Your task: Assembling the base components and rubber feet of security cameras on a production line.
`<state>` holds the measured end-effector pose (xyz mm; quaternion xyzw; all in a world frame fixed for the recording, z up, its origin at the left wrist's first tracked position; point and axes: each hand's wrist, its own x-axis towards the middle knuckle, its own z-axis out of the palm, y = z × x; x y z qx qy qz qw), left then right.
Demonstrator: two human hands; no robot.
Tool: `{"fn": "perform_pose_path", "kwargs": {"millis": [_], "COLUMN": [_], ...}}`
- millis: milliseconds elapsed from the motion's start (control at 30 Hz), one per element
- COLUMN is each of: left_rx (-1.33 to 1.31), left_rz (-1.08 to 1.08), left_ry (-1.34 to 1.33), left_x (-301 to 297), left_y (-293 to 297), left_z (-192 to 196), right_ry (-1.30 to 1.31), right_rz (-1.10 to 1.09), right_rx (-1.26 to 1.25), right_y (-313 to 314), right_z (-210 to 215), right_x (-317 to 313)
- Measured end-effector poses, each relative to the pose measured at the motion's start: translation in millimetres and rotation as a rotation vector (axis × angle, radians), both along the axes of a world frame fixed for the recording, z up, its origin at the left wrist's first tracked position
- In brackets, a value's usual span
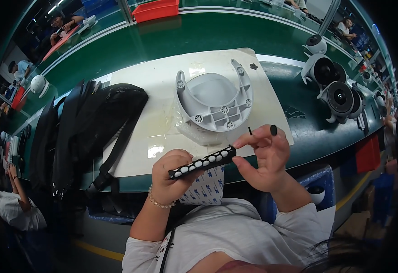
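Note:
A narrow black strip with a row of white oval spots is gripped in my left hand, above the near table edge. Close to its far right end, my right hand has thumb and index finger spread apart. A small black round pad sits on one of its fingertips, and a thin black piece shows at another. Beyond my hands lies a white curved plastic part with two raised arms and several round sockets. Below the strip hangs a printed backing sheet.
A cream board covers the mid table. Black straps and mesh bags pile at left. Several black-and-white round devices stand at right. A red tray sits at the back, a blue bin below right. Other people work farther off.

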<state>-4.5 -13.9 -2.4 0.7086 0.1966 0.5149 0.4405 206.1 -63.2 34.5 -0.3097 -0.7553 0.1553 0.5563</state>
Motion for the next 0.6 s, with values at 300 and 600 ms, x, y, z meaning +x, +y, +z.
{"fn": "perform_pose_path", "kwargs": {"millis": [300, 600], "left_rx": [0.045, 0.493], "left_rz": [0.033, 0.309], "left_ry": [0.086, 0.346], "left_x": [1.5, 22.4], "left_y": [3.4, 8.3], "left_z": [2.8, 11.6], "right_ry": [-0.036, 0.119], "right_rz": [-0.111, -0.096], "right_rx": [0.052, -0.288], "right_y": [7.6, 93.4], "right_z": [18.2, 66.1], "right_x": [15.9, 49.1]}}
